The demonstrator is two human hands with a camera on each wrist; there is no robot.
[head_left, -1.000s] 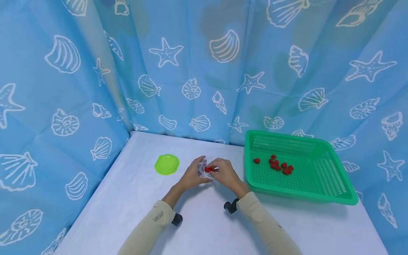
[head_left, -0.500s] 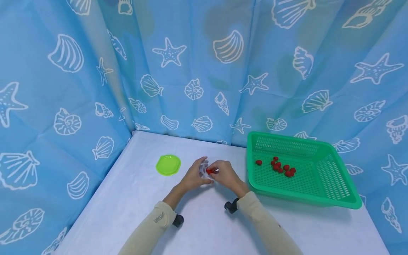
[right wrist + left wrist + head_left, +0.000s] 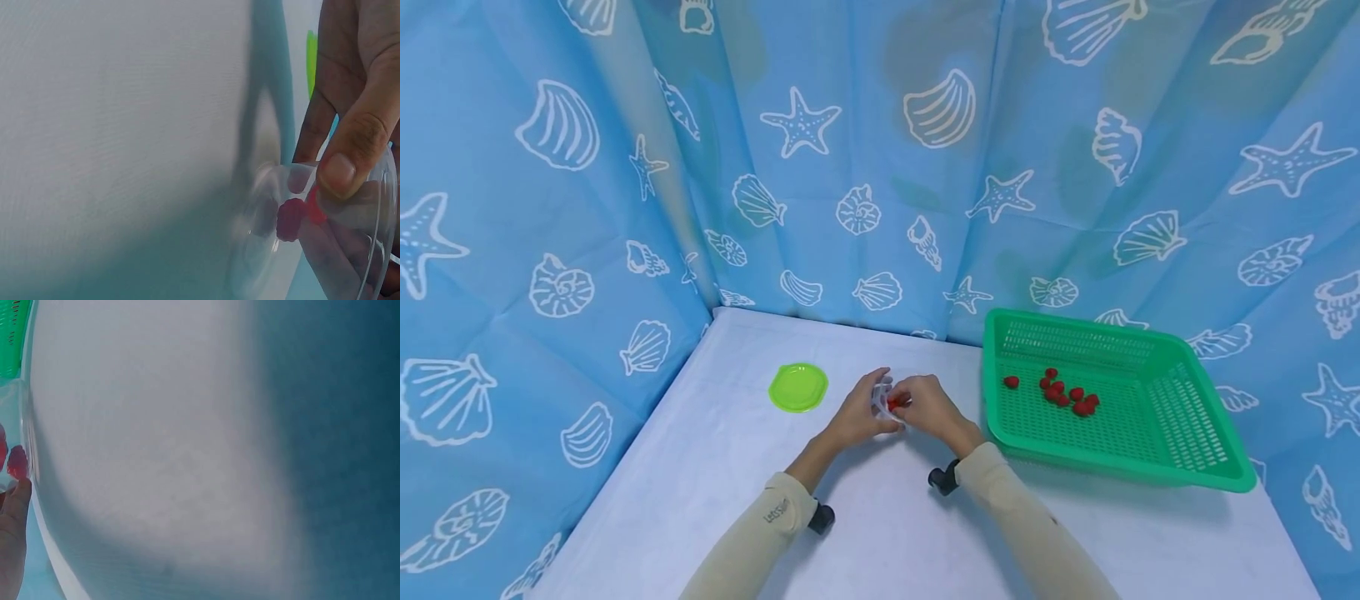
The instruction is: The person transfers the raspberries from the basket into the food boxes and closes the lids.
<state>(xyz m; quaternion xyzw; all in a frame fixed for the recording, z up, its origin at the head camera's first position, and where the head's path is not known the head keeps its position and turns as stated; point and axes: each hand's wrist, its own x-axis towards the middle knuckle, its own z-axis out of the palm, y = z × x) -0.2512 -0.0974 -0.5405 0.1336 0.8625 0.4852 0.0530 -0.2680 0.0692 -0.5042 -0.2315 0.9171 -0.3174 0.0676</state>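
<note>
A small clear plastic cup (image 3: 878, 400) is held above the white table by my left hand (image 3: 852, 417), its fingers and thumb curved around the side. At the cup's mouth, my right hand (image 3: 931, 408) pinches a red raspberry (image 3: 892, 405). In the right wrist view the cup (image 3: 256, 250) lies tilted, and the right thumb (image 3: 344, 165) reaches in at its rim beside a raspberry (image 3: 289, 220). More red shows next to that thumb, partly covered. The left wrist view catches only the cup's edge (image 3: 26, 419), a raspberry (image 3: 17, 462) and a fingertip.
A green perforated basket (image 3: 1120, 475) stands on the right of the table with several raspberries (image 3: 1055, 393) in it. To the left lies a lime-green round lid or shallow dish (image 3: 798, 387). A blue shell-patterned curtain (image 3: 880, 242) closes off the back and sides.
The right fingers with the raspberry have gone slightly deeper into the cup, and less red shows. The left hand keeps its hold. The whole view has shifted a little.
</note>
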